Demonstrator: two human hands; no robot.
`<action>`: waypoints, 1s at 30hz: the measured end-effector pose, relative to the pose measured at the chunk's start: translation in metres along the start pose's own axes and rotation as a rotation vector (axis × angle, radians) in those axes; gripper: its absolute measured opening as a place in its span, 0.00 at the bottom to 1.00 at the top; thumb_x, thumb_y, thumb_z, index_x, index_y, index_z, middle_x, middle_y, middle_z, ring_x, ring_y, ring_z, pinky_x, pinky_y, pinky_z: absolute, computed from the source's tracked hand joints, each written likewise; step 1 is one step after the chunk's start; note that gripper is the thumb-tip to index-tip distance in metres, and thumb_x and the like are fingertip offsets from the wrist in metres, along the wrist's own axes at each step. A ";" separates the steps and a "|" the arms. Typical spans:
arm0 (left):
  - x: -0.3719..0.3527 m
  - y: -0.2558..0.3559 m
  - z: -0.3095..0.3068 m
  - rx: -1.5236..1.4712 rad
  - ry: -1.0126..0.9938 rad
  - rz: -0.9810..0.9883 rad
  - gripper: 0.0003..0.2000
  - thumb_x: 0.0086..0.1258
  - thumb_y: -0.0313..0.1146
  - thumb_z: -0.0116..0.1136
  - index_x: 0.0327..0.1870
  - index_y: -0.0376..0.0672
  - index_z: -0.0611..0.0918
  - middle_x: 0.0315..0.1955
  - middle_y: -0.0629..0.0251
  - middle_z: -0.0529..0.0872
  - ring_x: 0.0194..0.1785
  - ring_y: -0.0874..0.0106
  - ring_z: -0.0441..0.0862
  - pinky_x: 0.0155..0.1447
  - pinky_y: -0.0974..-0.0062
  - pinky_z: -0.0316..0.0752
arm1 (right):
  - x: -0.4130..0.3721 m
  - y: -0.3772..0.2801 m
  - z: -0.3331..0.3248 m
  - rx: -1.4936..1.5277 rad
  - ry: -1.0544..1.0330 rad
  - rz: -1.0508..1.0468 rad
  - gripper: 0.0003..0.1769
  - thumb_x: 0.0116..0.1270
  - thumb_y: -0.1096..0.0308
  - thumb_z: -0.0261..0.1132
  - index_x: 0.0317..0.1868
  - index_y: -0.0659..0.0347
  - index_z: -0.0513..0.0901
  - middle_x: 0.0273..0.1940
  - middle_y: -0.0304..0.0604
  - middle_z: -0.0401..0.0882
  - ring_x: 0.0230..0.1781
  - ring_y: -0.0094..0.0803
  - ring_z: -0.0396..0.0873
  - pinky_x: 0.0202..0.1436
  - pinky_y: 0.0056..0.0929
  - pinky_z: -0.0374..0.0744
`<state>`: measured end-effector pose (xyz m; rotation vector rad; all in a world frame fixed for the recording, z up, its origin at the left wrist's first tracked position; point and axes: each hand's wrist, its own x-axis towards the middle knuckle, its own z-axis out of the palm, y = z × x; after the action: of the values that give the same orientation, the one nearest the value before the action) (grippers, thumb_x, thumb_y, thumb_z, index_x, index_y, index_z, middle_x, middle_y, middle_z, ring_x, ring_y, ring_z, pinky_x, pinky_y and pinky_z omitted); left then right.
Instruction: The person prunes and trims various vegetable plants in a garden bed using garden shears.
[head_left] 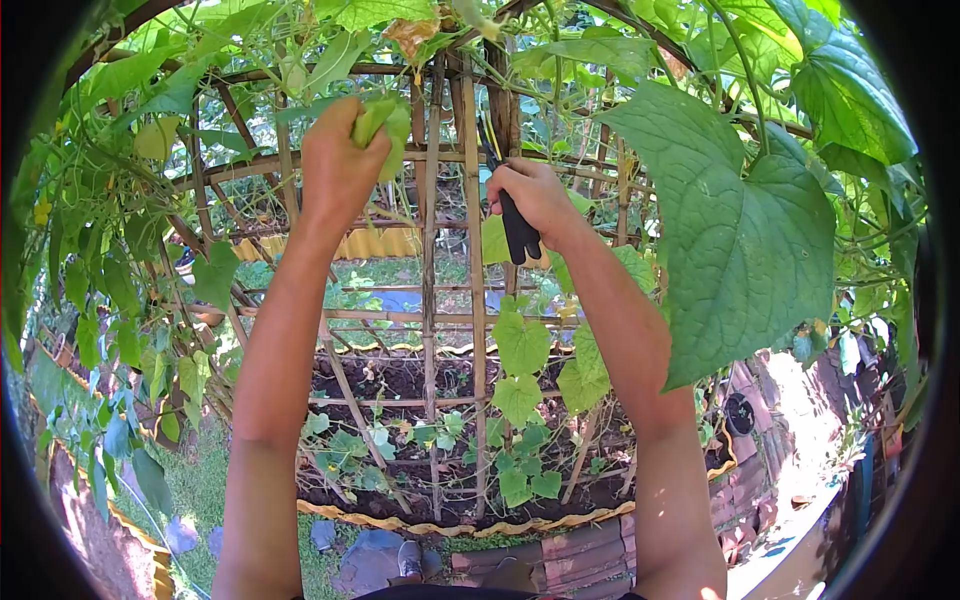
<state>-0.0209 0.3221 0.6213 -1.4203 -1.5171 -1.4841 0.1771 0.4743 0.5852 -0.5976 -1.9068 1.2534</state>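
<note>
Leaves, green and crumpled, are clamped in the curled fingers and thumb of a person's left hand, raised toward the upper part of a garden trellis. The bare left forearm rises steeply from below, the back of the hand turned to the viewer, the wrist slightly bent. The right arm reaches up and inward, its elbow bent, and the right hand sits a little lower, its grip closed around black-handled shears. The slim blades point upward, close to the wooden uprights; the smooth handles hang below the palm. The two hands are apart, with trellis poles between them.

Close by on the right hangs a broad, veined leaf with a pointed tip and matte surface, overlapping the view of the right arm. Vines with thin, curling stems climb the left side, and a dry, brown leaf dangles overhead. The trellis is a grid of rough, narrow poles, some tied across at uneven angles.

Through it lies a dark soil bed with low leafy plants, edged by wavy yellow sheeting. Grass and a second yellow strip stand farther off.
</note>
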 end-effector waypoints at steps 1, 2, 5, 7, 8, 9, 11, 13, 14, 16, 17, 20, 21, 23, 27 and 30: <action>0.013 0.005 0.005 0.027 -0.021 0.034 0.09 0.61 0.27 0.65 0.38 0.36 0.78 0.43 0.52 0.82 0.41 0.45 0.80 0.44 0.56 0.76 | -0.005 -0.008 -0.001 0.000 0.010 0.013 0.08 0.63 0.65 0.64 0.33 0.62 0.81 0.30 0.38 0.80 0.28 0.23 0.79 0.34 0.24 0.78; 0.025 0.004 0.014 0.051 0.007 0.131 0.09 0.62 0.26 0.64 0.41 0.38 0.79 0.48 0.52 0.81 0.41 0.46 0.81 0.45 0.55 0.77 | -0.007 -0.012 -0.003 0.000 0.018 0.026 0.08 0.63 0.65 0.64 0.33 0.62 0.81 0.30 0.38 0.80 0.28 0.23 0.79 0.34 0.23 0.78; 0.043 0.004 0.029 0.230 0.004 0.318 0.14 0.62 0.24 0.61 0.50 0.43 0.80 0.61 0.52 0.75 0.40 0.47 0.85 0.45 0.54 0.81 | -0.005 -0.006 -0.014 -0.025 -0.063 -0.090 0.08 0.63 0.66 0.64 0.33 0.62 0.81 0.29 0.38 0.80 0.27 0.23 0.79 0.32 0.24 0.77; 0.046 0.011 0.031 0.481 -0.113 0.298 0.22 0.61 0.22 0.59 0.58 0.48 0.79 0.70 0.52 0.69 0.39 0.48 0.87 0.44 0.53 0.83 | -0.010 -0.009 -0.016 0.011 -0.049 -0.078 0.08 0.63 0.66 0.63 0.32 0.61 0.81 0.29 0.38 0.80 0.27 0.22 0.78 0.31 0.24 0.77; 0.048 0.012 0.032 0.540 -0.143 0.290 0.25 0.60 0.20 0.58 0.61 0.48 0.78 0.72 0.52 0.67 0.39 0.48 0.87 0.42 0.54 0.83 | -0.013 -0.012 -0.017 0.041 -0.027 -0.053 0.08 0.63 0.66 0.63 0.32 0.61 0.81 0.29 0.38 0.80 0.26 0.22 0.78 0.30 0.24 0.77; 0.048 0.012 0.034 0.598 -0.176 0.282 0.28 0.59 0.19 0.57 0.63 0.49 0.77 0.74 0.53 0.65 0.38 0.49 0.87 0.41 0.55 0.82 | -0.015 -0.015 -0.018 0.035 -0.033 -0.048 0.07 0.63 0.66 0.63 0.32 0.61 0.81 0.29 0.38 0.80 0.26 0.22 0.78 0.30 0.24 0.76; 0.051 0.010 0.036 0.678 -0.198 0.263 0.33 0.57 0.18 0.56 0.69 0.48 0.74 0.77 0.54 0.63 0.38 0.49 0.87 0.39 0.56 0.82 | -0.018 -0.020 -0.020 0.025 -0.047 -0.033 0.07 0.63 0.66 0.63 0.32 0.61 0.81 0.29 0.38 0.80 0.26 0.22 0.77 0.30 0.24 0.76; 0.060 0.002 0.036 0.718 -0.176 0.247 0.36 0.58 0.19 0.55 0.73 0.47 0.70 0.77 0.56 0.63 0.40 0.50 0.87 0.40 0.56 0.82 | -0.015 -0.024 -0.021 -0.008 -0.073 -0.022 0.08 0.63 0.66 0.63 0.33 0.62 0.81 0.30 0.39 0.80 0.26 0.23 0.78 0.30 0.25 0.77; 0.062 -0.002 0.034 0.678 -0.158 0.229 0.36 0.58 0.20 0.56 0.74 0.46 0.68 0.77 0.56 0.63 0.44 0.50 0.86 0.43 0.57 0.82 | -0.015 -0.026 -0.021 -0.024 -0.086 -0.016 0.08 0.63 0.65 0.63 0.34 0.62 0.81 0.30 0.39 0.81 0.26 0.23 0.78 0.30 0.25 0.77; 0.065 -0.007 0.028 0.597 -0.120 0.193 0.38 0.60 0.22 0.57 0.77 0.43 0.65 0.77 0.57 0.64 0.53 0.51 0.85 0.51 0.57 0.83 | -0.018 -0.039 -0.015 0.038 -0.074 -0.010 0.09 0.64 0.65 0.63 0.36 0.63 0.81 0.31 0.40 0.82 0.27 0.24 0.80 0.31 0.25 0.78; 0.063 -0.009 0.025 0.534 -0.100 0.188 0.38 0.60 0.24 0.58 0.77 0.42 0.65 0.77 0.57 0.64 0.58 0.51 0.82 0.56 0.59 0.80 | -0.019 -0.046 -0.010 0.070 -0.069 -0.008 0.10 0.64 0.64 0.63 0.37 0.63 0.81 0.32 0.41 0.82 0.27 0.25 0.81 0.31 0.25 0.79; 0.057 -0.018 0.021 0.375 -0.037 0.188 0.36 0.62 0.27 0.60 0.76 0.41 0.66 0.76 0.55 0.67 0.69 0.53 0.75 0.67 0.60 0.75 | -0.015 -0.061 -0.001 0.218 -0.110 0.061 0.13 0.65 0.63 0.63 0.41 0.64 0.81 0.35 0.43 0.84 0.29 0.27 0.83 0.33 0.26 0.81; 0.056 -0.022 0.022 0.341 -0.013 0.197 0.36 0.62 0.27 0.61 0.75 0.42 0.67 0.75 0.55 0.68 0.69 0.52 0.75 0.68 0.59 0.75 | -0.006 -0.065 -0.001 0.150 -0.166 0.064 0.15 0.65 0.61 0.64 0.44 0.65 0.81 0.37 0.45 0.86 0.30 0.28 0.85 0.34 0.26 0.82; 0.055 -0.028 0.024 0.280 0.001 0.197 0.35 0.62 0.28 0.63 0.74 0.42 0.69 0.74 0.54 0.69 0.70 0.52 0.73 0.69 0.58 0.73 | 0.004 -0.072 0.005 0.156 -0.198 0.029 0.16 0.65 0.60 0.65 0.44 0.65 0.82 0.37 0.45 0.86 0.31 0.29 0.86 0.34 0.27 0.82; 0.050 -0.023 0.021 0.225 -0.013 0.203 0.35 0.62 0.27 0.63 0.74 0.41 0.69 0.74 0.54 0.70 0.72 0.52 0.71 0.71 0.60 0.71 | 0.012 -0.093 0.025 0.244 -0.140 0.045 0.17 0.63 0.57 0.66 0.44 0.62 0.81 0.36 0.45 0.87 0.29 0.31 0.86 0.33 0.28 0.81; 0.053 -0.020 0.020 0.203 -0.009 0.224 0.35 0.62 0.26 0.63 0.74 0.41 0.70 0.74 0.54 0.70 0.72 0.53 0.72 0.71 0.60 0.71 | 0.035 -0.101 0.034 0.266 -0.061 0.033 0.17 0.64 0.55 0.65 0.45 0.60 0.80 0.36 0.45 0.88 0.30 0.30 0.87 0.32 0.29 0.79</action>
<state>-0.0481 0.3600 0.6594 -1.4243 -1.4174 -1.1583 0.1321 0.4395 0.6815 -0.4567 -1.7447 1.5314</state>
